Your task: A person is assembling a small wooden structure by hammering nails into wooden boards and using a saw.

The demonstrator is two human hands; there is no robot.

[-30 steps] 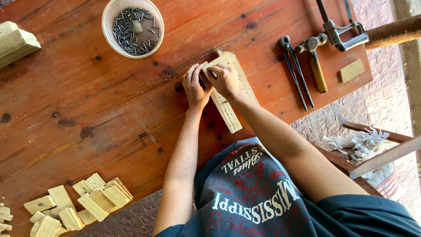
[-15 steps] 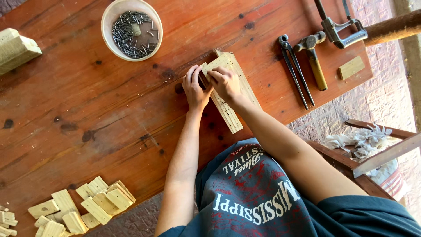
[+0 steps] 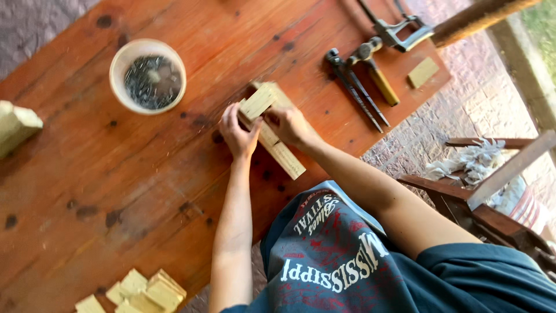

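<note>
A broad reddish wooden desk (image 3: 145, 174) with dark knots carries everything. Near its middle, at the near edge, lies a long pale wooden strip (image 3: 277, 146), with a shorter pale block (image 3: 258, 102) set across its far end. The left hand (image 3: 238, 132) pinches the block's near side, its grip clamped on the block; the right hand (image 3: 291, 125) presses on the strip just beside it, fingers curled together on the wood. Further left stands a round white bowl (image 3: 148, 76) of dark nails. At the near left corner sits a heap of small pale wood pieces (image 3: 142, 293). To the right lie pincers (image 3: 354, 88), a hammer (image 3: 375, 72) and a small wood offcut (image 3: 423, 72).
</note>
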